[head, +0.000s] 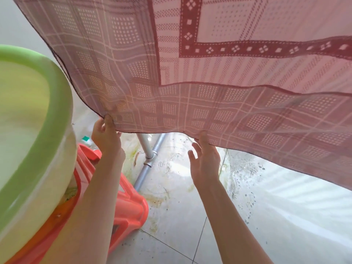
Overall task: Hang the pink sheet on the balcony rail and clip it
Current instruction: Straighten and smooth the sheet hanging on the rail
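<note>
Now the pink sheet (219,77) hangs in front of me, filling the upper part of my view, and it seems to be draped over something above that I cannot see, so I take it the hanging itself is mostly done. Its dark-stitched lower hem runs from the corner near the green-rimmed tub (38,115) across to the far right, sagging as it goes. My left hand (106,138) pinches that lower corner, thumb on the near face of the cloth and fingers curled behind it. My right hand (205,161) is further along the hem with its fingers spread and loose; the fingertips reach the cloth's edge, but I cannot tell whether they have hold of it or only brush it.

Below the hem I can see a metal pipe frame (148,159) standing on the tiled floor (181,225), and the tub sits on an orange plastic stool (129,202) at my left side.

I judge this to be the straightening step: pulling the hem level and smoothing the layers so the sheet lies flat. Next I would need my right hand to take the hem firmly, tug both ends evenly downward, then find clips. No clip shows here, and the rail itself is hidden, so I would have to look up first.
</note>
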A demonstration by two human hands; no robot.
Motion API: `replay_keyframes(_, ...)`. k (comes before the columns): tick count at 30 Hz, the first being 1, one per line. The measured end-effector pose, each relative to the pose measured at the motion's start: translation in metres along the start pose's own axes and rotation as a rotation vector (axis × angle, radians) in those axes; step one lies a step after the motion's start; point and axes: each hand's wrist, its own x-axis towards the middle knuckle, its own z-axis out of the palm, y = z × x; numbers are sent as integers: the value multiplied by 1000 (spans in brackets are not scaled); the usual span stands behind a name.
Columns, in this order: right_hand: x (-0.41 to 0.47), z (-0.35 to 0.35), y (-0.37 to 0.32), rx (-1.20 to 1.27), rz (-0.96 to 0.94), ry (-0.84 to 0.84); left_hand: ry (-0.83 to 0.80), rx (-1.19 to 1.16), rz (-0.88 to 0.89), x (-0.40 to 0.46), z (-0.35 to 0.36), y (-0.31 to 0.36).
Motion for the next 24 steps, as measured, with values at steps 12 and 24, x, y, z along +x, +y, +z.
replay_keyframes(12, -15, -83, -42, 123, -24, 24, -497, -90, -553, -147, 34, -26)
replay_keyframes(24, -14, -182, -140, 424, -260, 92, -801, -246, -757, -216, 114, -44)
